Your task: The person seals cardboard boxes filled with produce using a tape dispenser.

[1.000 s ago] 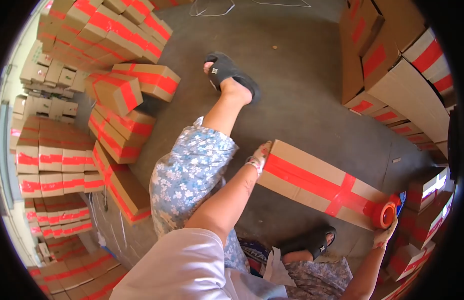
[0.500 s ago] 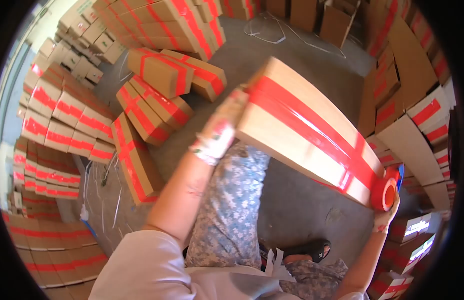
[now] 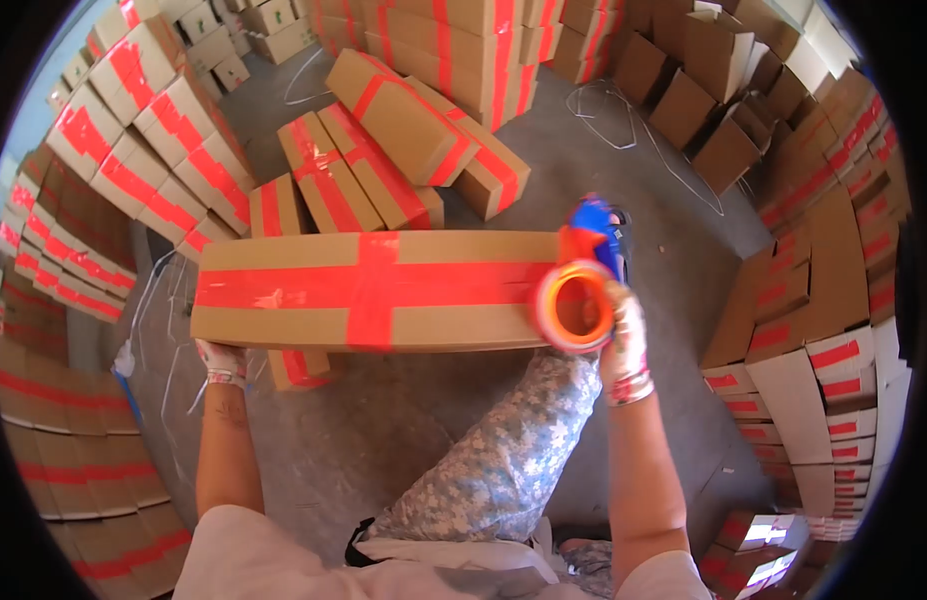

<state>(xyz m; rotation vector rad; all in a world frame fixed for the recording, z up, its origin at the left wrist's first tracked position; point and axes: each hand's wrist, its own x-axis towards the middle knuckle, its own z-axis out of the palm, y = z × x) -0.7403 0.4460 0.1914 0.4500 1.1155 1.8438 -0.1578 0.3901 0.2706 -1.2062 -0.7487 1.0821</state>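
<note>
Holding up the long box (image 3: 375,290) over the floor (image 3: 673,265), we are clutching the tape tool (image 3: 581,248) in our right hand (image 3: 625,345). Our left hand (image 3: 223,362) is touching the other end, fingers hiding; we can't tell its grip.

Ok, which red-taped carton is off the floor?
The long carton running crosswise, with the left hand at one end, the right hand and tape dispenser at the other. The loose cartons beyond rest on the floor or each other.
</note>
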